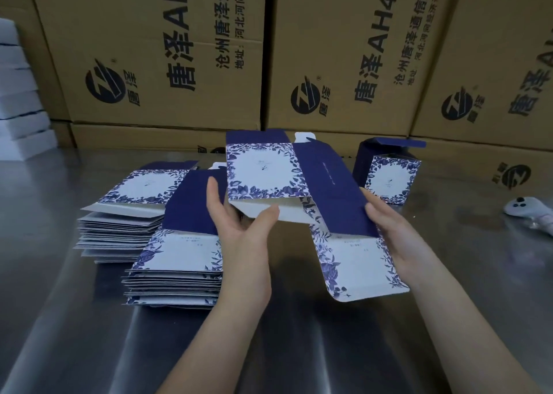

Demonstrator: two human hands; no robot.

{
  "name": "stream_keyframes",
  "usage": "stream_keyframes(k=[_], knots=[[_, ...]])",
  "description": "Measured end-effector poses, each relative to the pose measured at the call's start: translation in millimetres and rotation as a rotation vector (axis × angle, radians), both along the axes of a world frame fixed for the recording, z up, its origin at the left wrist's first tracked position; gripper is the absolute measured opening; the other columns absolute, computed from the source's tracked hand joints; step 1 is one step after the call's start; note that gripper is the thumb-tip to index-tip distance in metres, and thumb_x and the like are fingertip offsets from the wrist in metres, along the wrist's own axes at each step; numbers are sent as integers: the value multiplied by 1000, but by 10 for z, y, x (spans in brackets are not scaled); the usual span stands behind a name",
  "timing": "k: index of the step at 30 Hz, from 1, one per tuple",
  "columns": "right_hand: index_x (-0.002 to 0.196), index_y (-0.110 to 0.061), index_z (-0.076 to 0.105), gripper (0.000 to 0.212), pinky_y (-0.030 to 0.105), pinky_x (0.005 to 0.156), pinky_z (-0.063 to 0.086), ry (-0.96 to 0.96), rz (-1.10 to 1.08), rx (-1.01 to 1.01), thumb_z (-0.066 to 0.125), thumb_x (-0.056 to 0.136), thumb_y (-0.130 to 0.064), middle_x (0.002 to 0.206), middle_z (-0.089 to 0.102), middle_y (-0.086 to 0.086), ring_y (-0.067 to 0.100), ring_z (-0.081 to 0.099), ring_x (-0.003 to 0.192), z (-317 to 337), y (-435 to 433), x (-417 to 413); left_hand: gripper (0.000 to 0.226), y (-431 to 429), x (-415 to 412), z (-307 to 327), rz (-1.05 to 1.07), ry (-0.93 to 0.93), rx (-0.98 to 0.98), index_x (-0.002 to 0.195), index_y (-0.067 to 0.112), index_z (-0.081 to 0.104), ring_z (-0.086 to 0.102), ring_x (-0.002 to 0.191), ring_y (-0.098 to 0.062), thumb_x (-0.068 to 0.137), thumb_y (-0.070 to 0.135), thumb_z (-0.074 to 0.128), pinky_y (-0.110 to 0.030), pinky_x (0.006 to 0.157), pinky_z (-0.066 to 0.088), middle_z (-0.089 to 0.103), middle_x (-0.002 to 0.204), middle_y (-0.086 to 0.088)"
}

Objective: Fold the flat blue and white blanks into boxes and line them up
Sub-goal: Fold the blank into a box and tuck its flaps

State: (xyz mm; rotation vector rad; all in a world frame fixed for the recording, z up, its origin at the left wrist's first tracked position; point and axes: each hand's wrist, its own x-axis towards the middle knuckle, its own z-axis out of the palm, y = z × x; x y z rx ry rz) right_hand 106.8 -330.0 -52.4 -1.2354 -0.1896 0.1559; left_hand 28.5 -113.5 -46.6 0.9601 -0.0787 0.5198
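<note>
Steel counter (89,333) carries two piles of flat blanks, a far stack (119,229) and a near stack (176,274). The near stack is partly covered by the left hand (236,217). Both hands hold one blank (269,172) above the counter, partly unfolded. The left hand grips its lower edge with the thumb in front. The right hand (395,232) grips the dark blue panel with the thumb on top. Most of their fingers are hidden behind the card, and the blank's print is too small to read.

A folded box (392,178) stands beyond the right hand, its lid flap up. A white object (526,211) is cut off at the right edge, and white boxes (18,100) at the left. Cartons (167,49) wall the back. The counter's steel shows under the forearms and between the box and the white object.
</note>
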Motion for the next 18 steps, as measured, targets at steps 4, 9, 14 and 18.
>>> stream_keyframes(k=[4, 9, 14, 18], knots=[[141, -26, 46, 43, 25, 81, 54, -48, 23, -164, 45, 98, -24, 130, 62, -4, 18, 59, 120, 76, 8, -39, 93, 39, 56, -84, 77, 130, 110, 148, 51, 26, 44, 138, -16, 71, 7, 54, -44, 113, 39, 36, 153, 22], [149, -6, 25, 44, 17, 98, 33, -262, -43, -434, 24, 105, -7, 155, 30, 7, 18, 31, 141, 171, 3, -112, 89, 5, 72, -154, 99, 148, 256, 149, 48, 26, 57, 114, 7, 85, -10, 46, -17, 83, 49, 40, 150, 23], [147, -12, 31, 46, -1, 73, 39, -223, -25, -399, 30, 102, -13, 145, 43, -4, -6, 44, 110, 341, 290, -214, 94, -33, 71, -195, 82, 139, 422, 148, 55, 24, 50, 122, 10, 85, -10, 50, -20, 88, 53, 43, 136, 42], [135, -20, 48, 46, 12, 76, 50, -339, 29, -255, 43, 90, -29, 121, 64, -13, -2, 63, 106, 310, 366, -307, 90, -76, 82, -224, -32, 87, 463, 147, 52, 29, 49, 127, 6, 80, -3, 55, -25, 100, 50, 51, 138, 29]])
